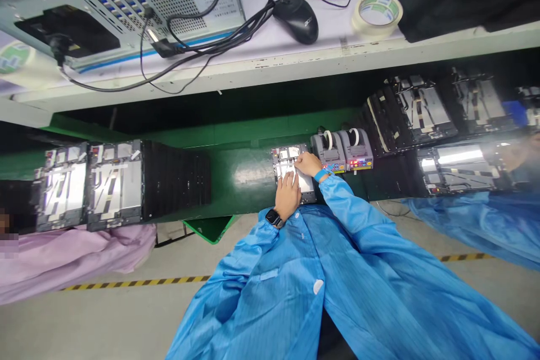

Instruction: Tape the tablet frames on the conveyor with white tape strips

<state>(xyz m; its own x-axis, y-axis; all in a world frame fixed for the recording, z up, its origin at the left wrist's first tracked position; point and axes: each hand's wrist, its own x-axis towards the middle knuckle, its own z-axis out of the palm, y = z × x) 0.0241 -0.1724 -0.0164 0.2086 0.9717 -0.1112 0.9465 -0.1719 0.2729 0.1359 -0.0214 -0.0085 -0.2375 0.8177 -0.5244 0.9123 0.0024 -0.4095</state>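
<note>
Where the grey floor shows, striped tape crosses it. Glossy green worktop above; flat silver-and-black device on it, before the person, beside two grey machines. Face shiny, pale strips. Left hand rests on it, fingers extended, ungripping; right hand fingers bent at upper part, grip can't tell.

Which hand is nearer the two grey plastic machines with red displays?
Right. The right hand is just left of the machines; the left hand lies farther left, on the rectangular silver panel.
</note>
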